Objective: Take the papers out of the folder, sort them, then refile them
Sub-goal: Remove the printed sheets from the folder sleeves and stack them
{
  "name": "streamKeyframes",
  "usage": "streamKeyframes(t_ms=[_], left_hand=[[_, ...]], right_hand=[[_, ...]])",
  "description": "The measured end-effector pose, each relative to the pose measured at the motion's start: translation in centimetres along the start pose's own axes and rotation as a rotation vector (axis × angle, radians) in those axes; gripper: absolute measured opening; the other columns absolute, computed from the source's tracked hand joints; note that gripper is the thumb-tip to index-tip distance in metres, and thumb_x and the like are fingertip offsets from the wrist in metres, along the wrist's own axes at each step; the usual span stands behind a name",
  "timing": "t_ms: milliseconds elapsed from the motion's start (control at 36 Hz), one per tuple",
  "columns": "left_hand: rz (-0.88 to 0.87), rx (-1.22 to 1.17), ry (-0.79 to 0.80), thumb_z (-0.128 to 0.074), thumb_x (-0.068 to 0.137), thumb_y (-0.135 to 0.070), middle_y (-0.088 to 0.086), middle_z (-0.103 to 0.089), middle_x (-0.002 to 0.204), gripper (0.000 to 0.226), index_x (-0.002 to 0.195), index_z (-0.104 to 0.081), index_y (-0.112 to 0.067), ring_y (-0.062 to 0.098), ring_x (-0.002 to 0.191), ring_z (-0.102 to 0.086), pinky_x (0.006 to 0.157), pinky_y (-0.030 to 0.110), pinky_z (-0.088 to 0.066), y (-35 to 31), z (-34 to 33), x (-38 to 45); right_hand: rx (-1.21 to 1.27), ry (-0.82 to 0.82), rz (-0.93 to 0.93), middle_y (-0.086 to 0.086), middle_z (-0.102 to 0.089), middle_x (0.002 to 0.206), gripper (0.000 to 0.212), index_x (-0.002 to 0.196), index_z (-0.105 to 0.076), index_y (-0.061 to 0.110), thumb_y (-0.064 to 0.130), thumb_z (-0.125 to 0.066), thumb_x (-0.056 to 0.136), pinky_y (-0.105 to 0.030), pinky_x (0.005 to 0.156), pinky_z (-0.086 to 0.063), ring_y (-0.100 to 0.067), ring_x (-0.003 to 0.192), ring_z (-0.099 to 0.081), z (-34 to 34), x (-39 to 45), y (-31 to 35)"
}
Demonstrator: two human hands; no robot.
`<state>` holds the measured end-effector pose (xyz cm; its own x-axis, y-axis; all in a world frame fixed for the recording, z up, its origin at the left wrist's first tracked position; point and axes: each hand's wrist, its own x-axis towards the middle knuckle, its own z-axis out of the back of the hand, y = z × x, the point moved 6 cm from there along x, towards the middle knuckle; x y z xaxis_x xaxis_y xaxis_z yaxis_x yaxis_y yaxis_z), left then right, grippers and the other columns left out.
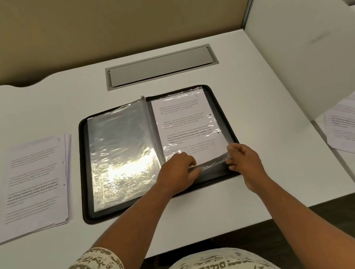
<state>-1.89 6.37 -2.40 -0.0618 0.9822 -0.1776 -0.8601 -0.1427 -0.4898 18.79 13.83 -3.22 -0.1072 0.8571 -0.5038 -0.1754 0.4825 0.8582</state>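
A black zip folder [82,168] lies open on the white desk, with clear plastic sleeves on both sides. The left sleeve [118,150] holds no paper and glares. In the right sleeve sits a printed sheet [183,120], its lower edge short of the sleeve's bottom. My left hand [177,174] presses on the sheet's lower left with curled fingers. My right hand [242,162] pinches the sleeve's lower right corner. A stack of printed papers [35,185] lies left of the folder.
A grey cable hatch [161,67] is set into the desk behind the folder. A white divider panel [309,46] stands on the right, with more printed sheets [354,126] on the neighbouring desk beyond it. A tan partition [91,22] backs the desk.
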Motion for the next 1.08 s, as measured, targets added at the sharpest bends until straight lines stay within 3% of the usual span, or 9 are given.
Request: streamKeyframes(t_ms=[56, 111, 222, 389, 472, 583, 806, 1000, 1083], left_hand=[[-0.019, 0.019, 0.038, -0.063, 0.085, -0.061, -0.012, -0.055, 0.112, 0.047, 0.120, -0.060, -0.030, 0.007, 0.104, -0.048, 0.082, 0.030, -0.048, -0.2, -0.6, 0.0], [-0.042, 0.055, 0.006, -0.061, 0.087, -0.056, -0.010, -0.055, 0.117, 0.046, 0.126, -0.058, -0.029, 0.010, 0.109, -0.049, 0.083, 0.032, -0.050, -0.7, -0.8, 0.0], [-0.043, 0.048, -0.073, -0.048, 0.095, -0.031, -0.005, -0.061, 0.102, 0.024, 0.106, -0.069, -0.022, 0.018, 0.098, -0.055, 0.075, 0.034, -0.050, -1.6, -0.7, 0.3], [0.039, -0.019, -0.112, -0.048, 0.093, -0.030, -0.005, -0.064, 0.092, 0.025, 0.098, -0.072, -0.022, 0.018, 0.086, -0.059, 0.073, 0.035, -0.051, -1.5, -0.4, 0.6], [0.088, -0.073, -0.129, -0.051, 0.092, -0.029, -0.006, -0.065, 0.092, 0.021, 0.094, -0.071, -0.023, 0.018, 0.084, -0.060, 0.075, 0.035, -0.052, -1.2, -0.3, 0.6], [0.096, -0.100, -0.145, -0.054, 0.093, -0.029, -0.006, -0.065, 0.093, 0.018, 0.094, -0.071, -0.023, 0.016, 0.083, -0.061, 0.076, 0.035, -0.052, -1.2, -0.3, 0.3], [0.042, -0.083, -0.175, -0.056, 0.095, -0.030, -0.008, -0.064, 0.092, 0.017, 0.097, -0.072, -0.024, 0.010, 0.083, -0.059, 0.073, 0.033, -0.053, -1.8, 0.0, -0.6], [0.025, -0.060, -0.190, -0.056, 0.095, -0.033, -0.008, -0.064, 0.096, 0.019, 0.104, -0.071, -0.025, 0.011, 0.088, -0.058, 0.075, 0.035, -0.054, -1.8, 0.1, -1.2], [0.033, -0.062, -0.195, -0.056, 0.096, -0.033, -0.008, -0.064, 0.098, 0.020, 0.106, -0.070, -0.026, 0.011, 0.090, -0.058, 0.076, 0.034, -0.053, -2.0, 0.1, -1.5]], right_hand=[[0.038, 0.008, -0.015, -0.007, -0.069, 0.099, 0.032, 0.128, -0.060, 0.018, 0.030, -0.063, 0.099, -0.030, 0.075, -0.056, -0.019, 0.086, -0.067, 0.1, -0.1, -0.3], [0.099, 0.006, -0.041, -0.007, -0.068, 0.095, 0.028, 0.126, -0.060, 0.016, 0.028, -0.060, 0.101, -0.032, 0.075, -0.056, -0.019, 0.083, -0.067, 0.1, -0.2, -0.4], [0.138, -0.002, -0.073, -0.012, -0.070, 0.104, 0.025, 0.123, -0.062, 0.017, 0.031, -0.056, 0.103, -0.032, 0.074, -0.057, -0.021, 0.082, -0.068, 0.4, -0.1, -0.2], [0.036, 0.097, -0.038, -0.009, -0.069, 0.113, 0.039, 0.133, -0.055, 0.018, 0.032, -0.063, 0.098, -0.033, 0.078, -0.057, -0.020, 0.091, -0.067, 0.3, -0.5, -0.1], [-0.023, 0.181, -0.029, -0.004, -0.069, 0.109, 0.047, 0.136, -0.048, 0.025, 0.022, -0.070, 0.094, -0.035, 0.083, -0.057, -0.019, 0.096, -0.067, -0.3, -0.9, -0.3], [-0.122, 0.238, -0.061, -0.003, -0.070, 0.107, 0.048, 0.133, -0.053, 0.024, 0.019, -0.074, 0.091, -0.031, 0.079, -0.056, -0.021, 0.101, -0.068, -1.3, -1.0, -0.8], [-0.093, -0.030, -0.085, -0.007, -0.072, 0.100, 0.025, 0.114, -0.065, 0.014, 0.022, -0.072, 0.091, -0.025, 0.058, -0.054, -0.020, 0.083, -0.071, -1.7, -0.4, -1.1], [0.000, -0.125, -0.138, -0.008, -0.069, 0.085, 0.010, 0.093, -0.066, 0.009, 0.019, -0.067, 0.093, -0.024, 0.053, -0.051, -0.018, 0.069, -0.064, -2.1, 0.1, -1.6], [-0.013, -0.136, -0.134, -0.009, -0.069, 0.084, 0.010, 0.084, -0.063, 0.012, 0.011, -0.060, 0.093, -0.028, 0.060, -0.053, -0.019, 0.070, -0.065, -2.1, 0.2, -1.2]])
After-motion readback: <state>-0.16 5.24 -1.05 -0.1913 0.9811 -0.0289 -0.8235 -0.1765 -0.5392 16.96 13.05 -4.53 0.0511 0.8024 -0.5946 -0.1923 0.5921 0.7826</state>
